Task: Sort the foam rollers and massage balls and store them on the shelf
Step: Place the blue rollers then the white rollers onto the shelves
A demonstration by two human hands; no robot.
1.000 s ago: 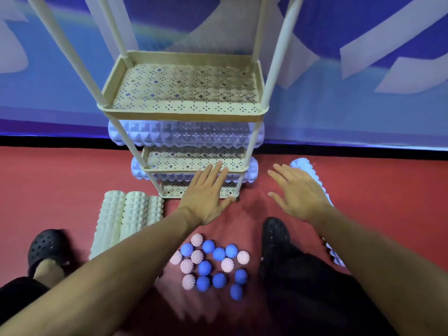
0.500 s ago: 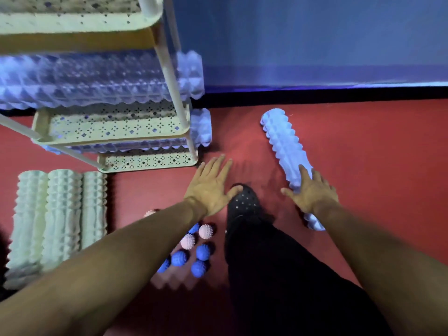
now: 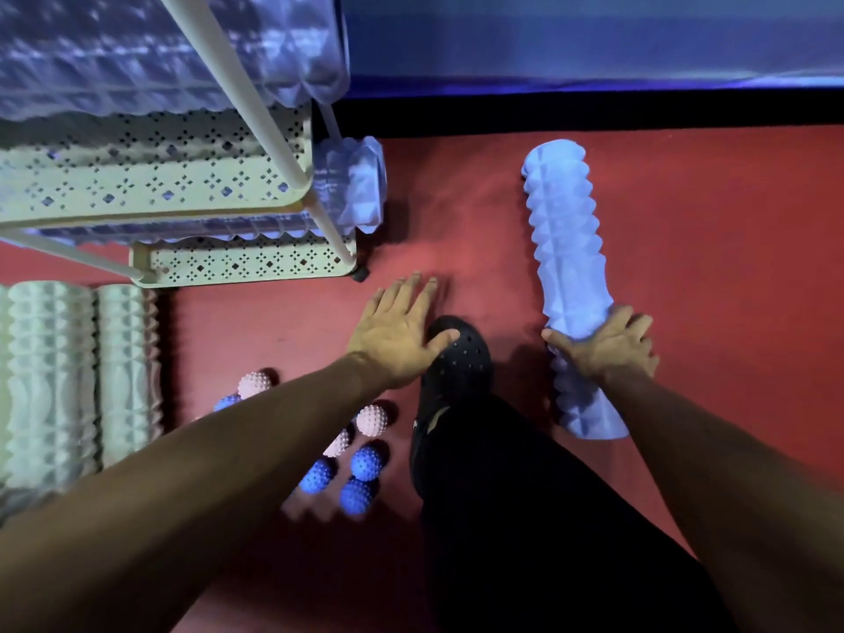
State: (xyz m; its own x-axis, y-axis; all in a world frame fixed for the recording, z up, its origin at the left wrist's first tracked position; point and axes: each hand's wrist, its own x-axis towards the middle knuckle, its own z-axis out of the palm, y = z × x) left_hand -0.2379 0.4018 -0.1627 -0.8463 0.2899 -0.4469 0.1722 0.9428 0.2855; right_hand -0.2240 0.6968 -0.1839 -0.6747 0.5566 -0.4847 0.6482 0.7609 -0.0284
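A light blue ridged foam roller [image 3: 564,249] lies on the red floor at the right, and my right hand [image 3: 605,344] is wrapped over its lower half. My left hand [image 3: 397,331] hovers flat with fingers spread above the floor, beside my black shoe. The cream perforated shelf [image 3: 192,207] stands at the upper left, with blue rollers on two tiers, one end [image 3: 356,185] sticking out. Pale green rollers [image 3: 68,381] lie at the left. Pink spiky balls [image 3: 372,420] and blue spiky balls [image 3: 365,461] sit on the floor, partly hidden under my left arm.
My black shoe [image 3: 456,358] and dark trouser leg stand between the balls and the blue roller. A black strip and blue wall [image 3: 593,52] run along the back. Red floor [image 3: 730,267] lies to the right of the roller.
My view has swung right and down toward the floor. My right hand has come down onto the blue roller and closed around it. My left hand has stayed spread near the shoe.
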